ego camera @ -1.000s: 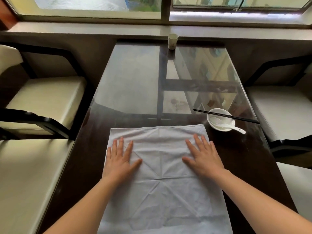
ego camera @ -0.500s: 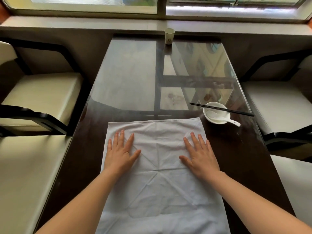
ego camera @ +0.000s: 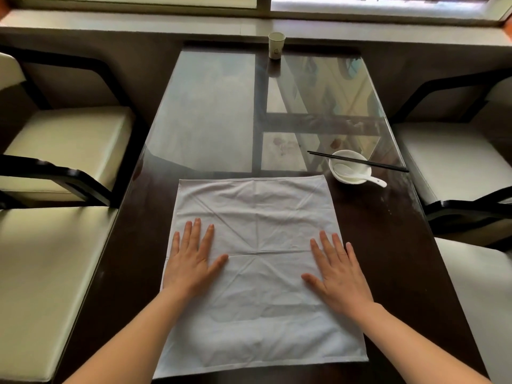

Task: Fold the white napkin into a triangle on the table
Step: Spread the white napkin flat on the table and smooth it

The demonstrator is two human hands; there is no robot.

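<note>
White napkin (ego camera: 257, 245) spread flat on dark table (ego camera: 401, 259), left hand (ego camera: 191, 261) at nine o'clock, right hand (ego camera: 338, 275) at three o'clock, both pressing it with fingers straight and wide; white bowl (ego camera: 349, 166) at one o'clock

Plain white napkin (ego camera: 257, 217). Under it, dark brown table (ego camera: 388, 245). Beyond its far right corner, white bowl (ego camera: 342, 178) with white spoon (ego camera: 372, 180) and black chopsticks (ego camera: 357, 161). Far beyond it, off-white cup (ego camera: 276, 47) with small dark mark. To both sides of it, cream chairs (ego camera: 69, 139) with black frames.
</note>
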